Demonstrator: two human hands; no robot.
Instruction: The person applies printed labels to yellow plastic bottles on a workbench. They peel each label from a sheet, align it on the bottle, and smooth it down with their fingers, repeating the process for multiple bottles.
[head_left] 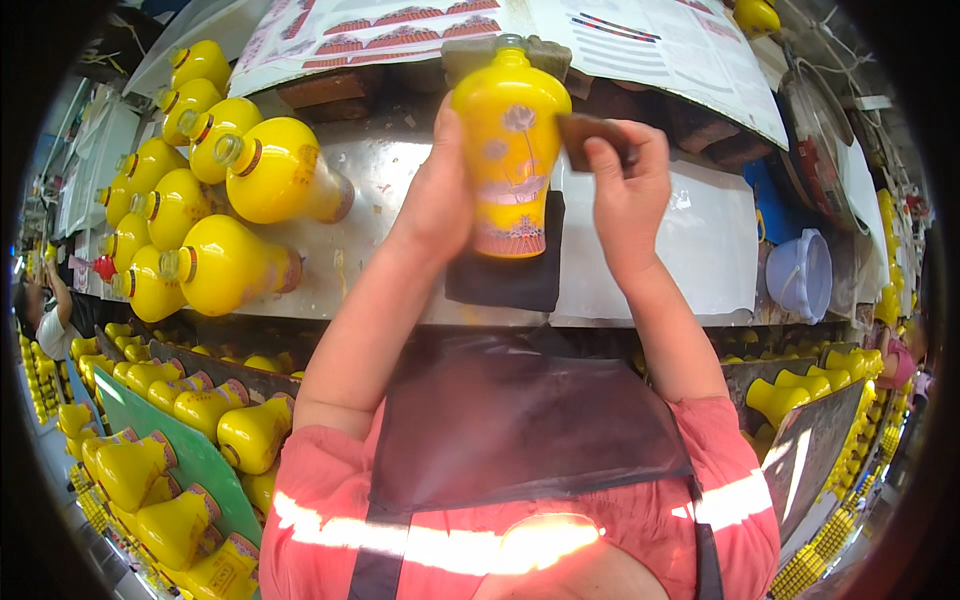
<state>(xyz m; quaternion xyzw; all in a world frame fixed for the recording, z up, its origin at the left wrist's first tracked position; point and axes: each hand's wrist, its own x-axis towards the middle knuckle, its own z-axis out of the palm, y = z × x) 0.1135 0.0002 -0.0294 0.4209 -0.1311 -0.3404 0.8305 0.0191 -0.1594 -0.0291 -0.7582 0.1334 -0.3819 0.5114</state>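
Observation:
A glossy yellow bottle [515, 120] with a clear glass neck, a lotus picture and a patterned band at its base lies in front of me, neck pointing away. My left hand [445, 195] is closed along its left side and grips it. Between the thumb and fingers of my right hand [635, 185] is a flat brown scraper [592, 142], its edge at the bottle's right side; whether it touches cannot be told. The neck end rests at a grey block [470, 58], and a black cloth [505, 285] lies under the base.
Several yellow bottles [275, 170] lie at the left of the metal table [385, 165]. White sheets [650, 240] cover its right part, near a pale lilac bucket [800, 275]. Printed decal sheets [400, 30] lie across the back. Racks of bottles [255, 435] stand on both sides of me.

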